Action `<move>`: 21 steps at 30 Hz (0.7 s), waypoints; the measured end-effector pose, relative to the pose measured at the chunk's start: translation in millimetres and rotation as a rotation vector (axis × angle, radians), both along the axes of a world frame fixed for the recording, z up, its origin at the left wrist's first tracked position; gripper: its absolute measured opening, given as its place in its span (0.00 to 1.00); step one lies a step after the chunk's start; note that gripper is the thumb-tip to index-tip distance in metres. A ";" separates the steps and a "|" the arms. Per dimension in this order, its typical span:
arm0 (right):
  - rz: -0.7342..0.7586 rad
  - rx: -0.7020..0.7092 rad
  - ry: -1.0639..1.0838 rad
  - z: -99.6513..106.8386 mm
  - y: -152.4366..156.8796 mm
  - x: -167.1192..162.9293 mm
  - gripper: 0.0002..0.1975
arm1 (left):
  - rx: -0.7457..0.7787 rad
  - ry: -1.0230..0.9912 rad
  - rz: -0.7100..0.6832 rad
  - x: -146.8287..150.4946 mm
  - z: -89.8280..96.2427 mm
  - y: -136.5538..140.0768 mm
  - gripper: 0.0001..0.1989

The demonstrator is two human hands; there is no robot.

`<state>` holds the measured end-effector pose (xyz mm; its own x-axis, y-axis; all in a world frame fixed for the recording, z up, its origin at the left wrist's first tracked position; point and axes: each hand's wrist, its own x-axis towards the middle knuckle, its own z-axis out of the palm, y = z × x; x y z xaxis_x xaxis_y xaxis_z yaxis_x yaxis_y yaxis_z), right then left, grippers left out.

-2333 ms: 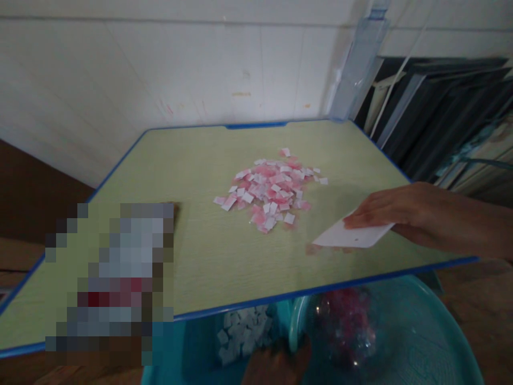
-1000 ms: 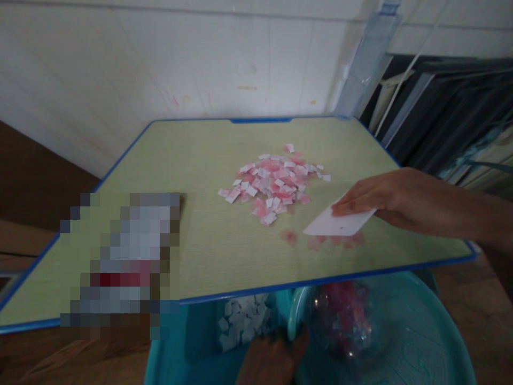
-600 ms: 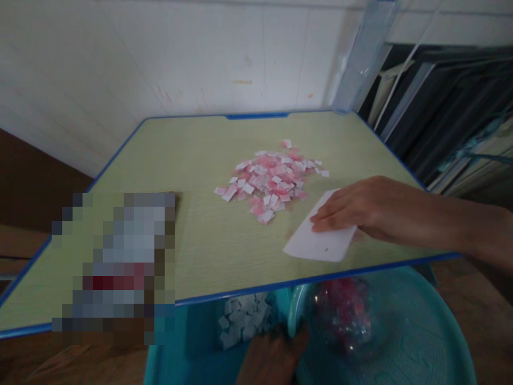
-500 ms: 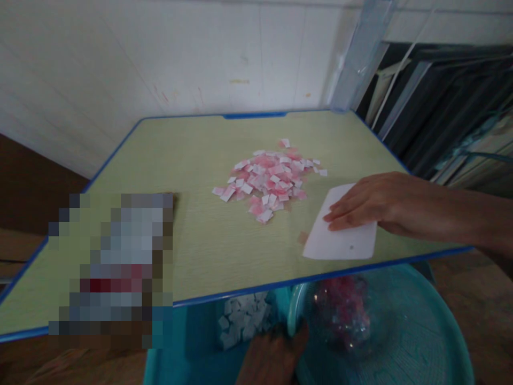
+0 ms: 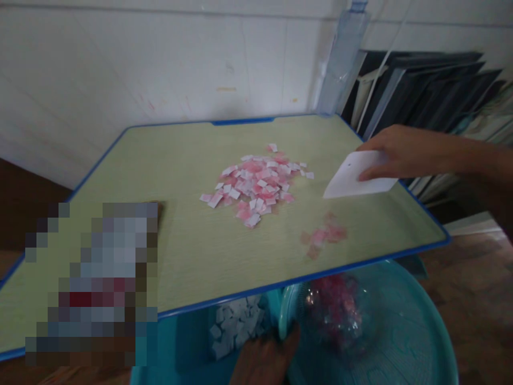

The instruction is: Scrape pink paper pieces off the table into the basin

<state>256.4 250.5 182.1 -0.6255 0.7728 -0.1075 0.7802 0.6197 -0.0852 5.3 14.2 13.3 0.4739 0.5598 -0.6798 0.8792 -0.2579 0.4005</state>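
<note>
My right hand (image 5: 382,158) grips a thin white scraper card (image 5: 348,171) with a small hole, thumb on its near face, lifted above the right side of the table (image 5: 172,160). A small patch of pink translucent pieces (image 5: 325,235) lies below the card, on the tabletop. Left of the card is a larger pile of small pink and white squares (image 5: 256,182). Low in the view, my left hand (image 5: 262,361) is beside the teal basin's rim, at the bin with white squares (image 5: 238,323); its fingertips are hidden.
Under the table's blue front edge stand a teal bin (image 5: 192,342) and a round teal basin (image 5: 417,321) with a clear bag of pink material (image 5: 334,310). A blurred-out object lies at left. A clear plastic container (image 5: 342,59) and dark panels (image 5: 425,91) stand behind.
My right hand has lifted the white card off the table and turned it, moving up and right. Pink pieces formerly under it now show. The left hand stays low, and the whole view has shifted slightly.
</note>
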 end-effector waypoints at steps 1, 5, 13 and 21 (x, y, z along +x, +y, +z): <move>-0.031 -0.020 -0.009 -3.0 4.0 0.1 0.10 | -0.006 0.007 -0.003 0.1 0.8 0.6 0.38; -0.056 -0.109 0.005 -13.7 11.9 -5.9 0.12 | -0.016 0.039 -0.026 -0.2 1.7 0.0 0.39; 0.145 -0.209 0.065 -20.0 12.1 -44.5 0.08 | 0.011 0.076 -0.035 0.1 3.5 -0.8 0.41; 0.284 -0.216 0.045 -18.0 0.9 -69.6 0.07 | 0.092 -0.002 -0.017 -4.8 -4.8 -10.4 0.40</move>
